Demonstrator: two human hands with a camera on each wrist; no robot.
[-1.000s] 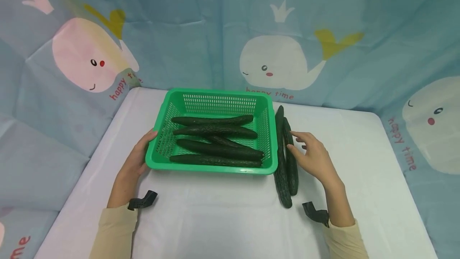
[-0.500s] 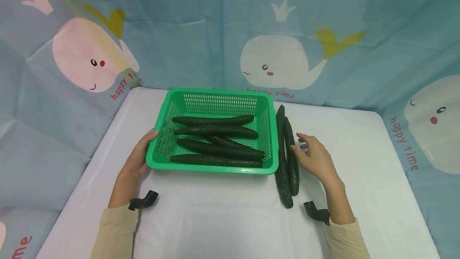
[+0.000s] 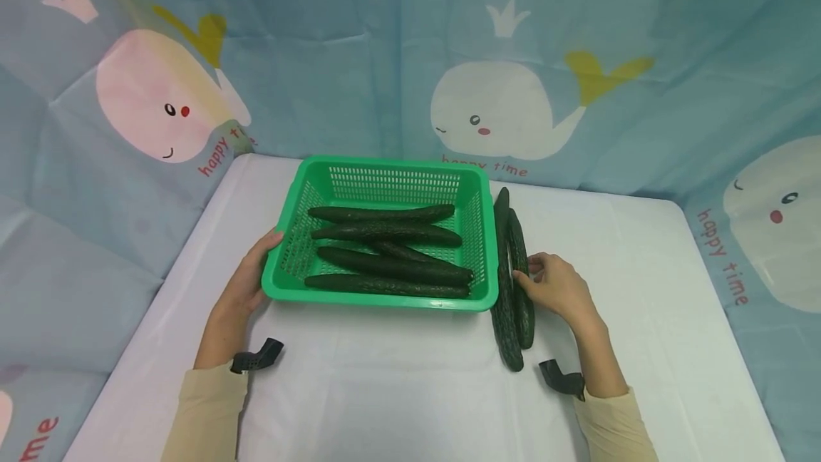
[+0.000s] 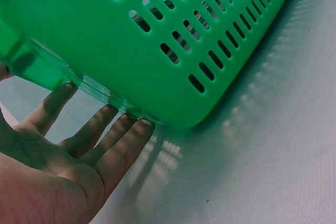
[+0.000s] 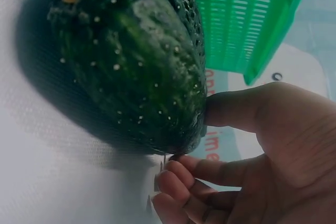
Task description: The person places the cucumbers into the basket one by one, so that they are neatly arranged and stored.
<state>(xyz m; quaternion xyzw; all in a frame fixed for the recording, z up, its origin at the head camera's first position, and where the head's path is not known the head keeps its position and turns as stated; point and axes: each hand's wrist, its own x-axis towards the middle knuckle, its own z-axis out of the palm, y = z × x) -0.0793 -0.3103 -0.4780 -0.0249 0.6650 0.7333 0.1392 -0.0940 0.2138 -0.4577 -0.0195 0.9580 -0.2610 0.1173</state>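
A green plastic basket (image 3: 385, 300) stands on the table with several dark green cucumbers (image 3: 385, 233) lying crosswise in it. My left hand (image 3: 245, 280) is at its left side. In the left wrist view, nearly straight fingers (image 4: 122, 153) touch the basket's outer wall. Right of the basket, two more cucumbers lie side by side, pointing away from me. My right hand (image 3: 559, 289) pinches the outer cucumber (image 3: 526, 323) about midway, thumb on top and fingertips at its right side. The inner cucumber (image 3: 507, 337) lies against the basket, untouched.
A white cloth covers the table (image 3: 385, 391). Behind and at both sides hangs a blue curtain (image 3: 321, 91) printed with whales. A black camera mount sits on each wrist.
My right hand first drew slightly back from the outer cucumber, then came nearer me along it and took hold of it. The left hand and basket have stayed in place.
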